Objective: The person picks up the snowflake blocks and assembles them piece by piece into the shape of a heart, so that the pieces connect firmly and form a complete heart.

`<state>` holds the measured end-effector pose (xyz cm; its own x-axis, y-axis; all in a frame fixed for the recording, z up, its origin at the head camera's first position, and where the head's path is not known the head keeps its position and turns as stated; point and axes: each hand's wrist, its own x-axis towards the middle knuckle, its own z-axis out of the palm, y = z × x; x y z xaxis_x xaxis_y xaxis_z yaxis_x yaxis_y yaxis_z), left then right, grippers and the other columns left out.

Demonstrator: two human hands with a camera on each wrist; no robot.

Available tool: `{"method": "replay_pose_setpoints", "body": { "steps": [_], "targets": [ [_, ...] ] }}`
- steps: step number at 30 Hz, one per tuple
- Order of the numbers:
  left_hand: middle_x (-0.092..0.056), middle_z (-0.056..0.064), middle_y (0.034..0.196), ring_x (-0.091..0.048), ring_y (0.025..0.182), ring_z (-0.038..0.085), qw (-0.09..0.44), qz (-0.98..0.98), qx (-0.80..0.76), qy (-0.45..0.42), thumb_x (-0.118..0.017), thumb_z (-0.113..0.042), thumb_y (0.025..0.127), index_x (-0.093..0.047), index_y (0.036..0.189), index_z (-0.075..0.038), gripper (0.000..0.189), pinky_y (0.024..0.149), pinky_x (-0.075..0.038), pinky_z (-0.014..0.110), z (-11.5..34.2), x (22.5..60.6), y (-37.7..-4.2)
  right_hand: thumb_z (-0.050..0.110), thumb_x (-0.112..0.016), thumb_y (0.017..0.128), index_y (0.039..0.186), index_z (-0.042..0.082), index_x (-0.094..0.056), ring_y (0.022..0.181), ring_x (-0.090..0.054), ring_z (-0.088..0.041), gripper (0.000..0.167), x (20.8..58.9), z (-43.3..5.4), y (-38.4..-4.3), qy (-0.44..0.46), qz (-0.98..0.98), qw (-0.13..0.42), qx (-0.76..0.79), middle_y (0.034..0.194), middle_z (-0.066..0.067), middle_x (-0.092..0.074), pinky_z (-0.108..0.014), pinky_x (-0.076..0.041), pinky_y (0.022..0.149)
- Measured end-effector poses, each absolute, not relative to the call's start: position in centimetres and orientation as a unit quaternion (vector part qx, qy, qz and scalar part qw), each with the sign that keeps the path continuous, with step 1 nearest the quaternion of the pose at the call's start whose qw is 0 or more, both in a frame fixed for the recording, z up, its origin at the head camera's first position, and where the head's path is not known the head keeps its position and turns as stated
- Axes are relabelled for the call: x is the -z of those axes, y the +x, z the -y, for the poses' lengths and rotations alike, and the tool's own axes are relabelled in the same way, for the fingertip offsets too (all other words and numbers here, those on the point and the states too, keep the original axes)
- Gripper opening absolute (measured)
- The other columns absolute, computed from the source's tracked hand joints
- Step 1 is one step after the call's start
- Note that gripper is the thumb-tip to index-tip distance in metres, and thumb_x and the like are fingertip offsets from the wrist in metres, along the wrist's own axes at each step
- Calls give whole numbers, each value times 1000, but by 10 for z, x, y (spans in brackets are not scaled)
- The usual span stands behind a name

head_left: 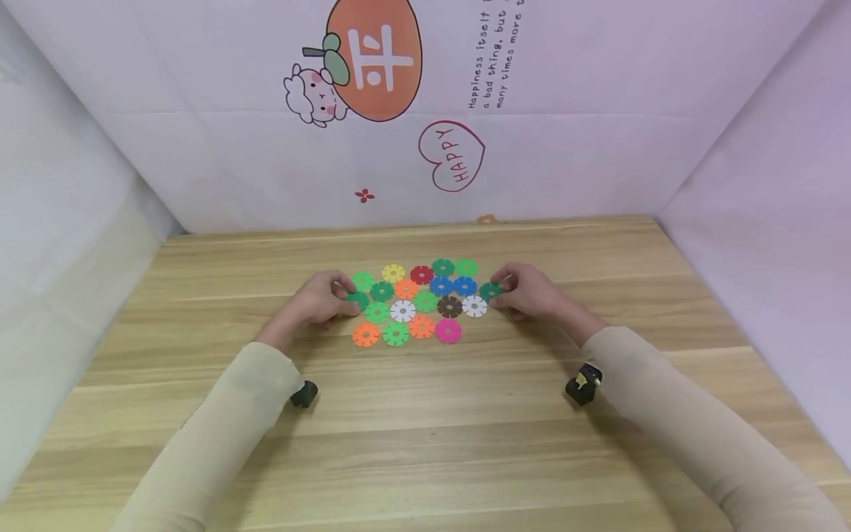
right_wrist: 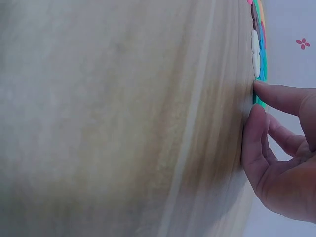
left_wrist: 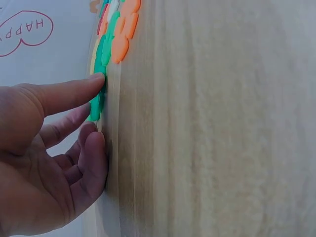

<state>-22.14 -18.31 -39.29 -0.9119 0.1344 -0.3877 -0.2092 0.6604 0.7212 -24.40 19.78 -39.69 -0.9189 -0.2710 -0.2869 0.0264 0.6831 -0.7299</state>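
Observation:
Notched plastic interlocking discs in several colours lie flat in a close cluster on the wooden table. At the cluster's left end my left hand (head_left: pixel 323 299) pinches a dark green disc (head_left: pixel 357 301) between thumb and forefinger. On the right end, my right hand (head_left: pixel 528 290) holds another dark green disc (head_left: pixel 490 292) the same way, beside a white disc (head_left: pixel 475 306). In the left wrist view the thumb lies on the rim of the green disc (left_wrist: pixel 96 109). Only a sliver of the right green disc (right_wrist: pixel 259 99) shows between the fingers in the right wrist view.
Between the hands lie a brown disc (head_left: pixel 449 307), a pink disc (head_left: pixel 448 331), a yellow disc (head_left: pixel 394 273) and several others. The wooden table (head_left: pixel 425 443) ends at a printed white cloth backdrop (head_left: pixel 565 162). Dark wrist cameras hang under both sleeves.

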Motion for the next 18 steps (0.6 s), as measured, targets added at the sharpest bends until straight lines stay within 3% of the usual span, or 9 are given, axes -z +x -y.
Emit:
{"method": "replay_pose_setpoints", "body": {
  "steps": [7,12,18],
  "targets": [
    [-52,17,122,-55,78,21,195,-891,-409,-8,-76,-7,95,-56,129,-3,39,58,-52,27,183,392,-218,6,-75,96,133,2,-57,70,-59,-18,42,398,-197,-241,-78,-903,170,387,120,-21,-55,-30,-58,61],
    [-54,20,122,-57,76,21,179,-898,-401,5,-76,-3,94,-56,128,-3,39,59,-52,27,184,393,-216,2,-74,95,132,3,-55,69,-60,-21,41,401,-197,-237,-116,-907,143,379,117,-25,-59,-31,-56,58],
    [-58,21,123,-56,99,29,157,-909,-386,28,-76,-2,93,-58,126,-5,37,74,-49,30,186,394,-214,-2,-67,99,130,5,-56,67,-61,-21,34,402,-197,-233,-118,-902,133,392,110,-22,-61,-29,-54,56]
  ]
}}
